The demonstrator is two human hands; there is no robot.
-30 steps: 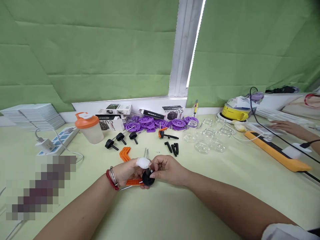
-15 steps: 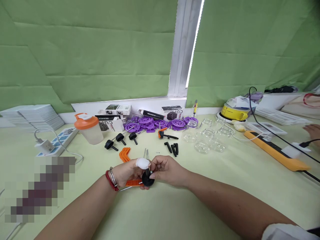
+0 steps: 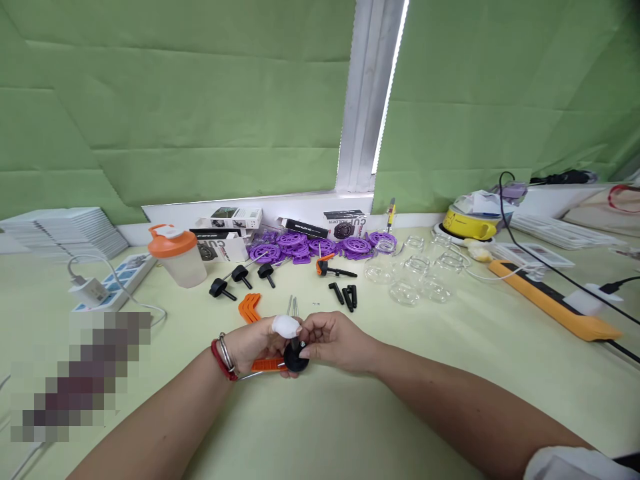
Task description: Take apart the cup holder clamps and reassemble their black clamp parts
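Observation:
My left hand (image 3: 263, 343), its thumb wrapped in a white covering, is closed around a black round part with a stem (image 3: 296, 360). An orange plastic arm (image 3: 267, 365) and a thin metal rod (image 3: 251, 376) stick out to the left, below the same hand. With bent fingertips my right hand (image 3: 335, 341) pinches at the stem, where a tiny silver piece (image 3: 303, 344) shows. Whether the fingers hold anything else is hidden. Beyond the hands lie orange angled pieces (image 3: 249, 308), metal rods (image 3: 293, 305) and tiny metal bits (image 3: 316, 304).
Similar black round parts (image 3: 240, 277), black handles (image 3: 347, 297) and an orange-and-black assembly (image 3: 330, 268) lie farther back. Behind are purple discs (image 3: 295, 247) and boxes (image 3: 345, 225). Clear domed pieces (image 3: 415, 267) and an orange power strip (image 3: 550, 300) are right; a shaker cup (image 3: 177, 257) stands left.
Both my hands stay almost still on the black part. Another person's hand at the right edge has left the view.

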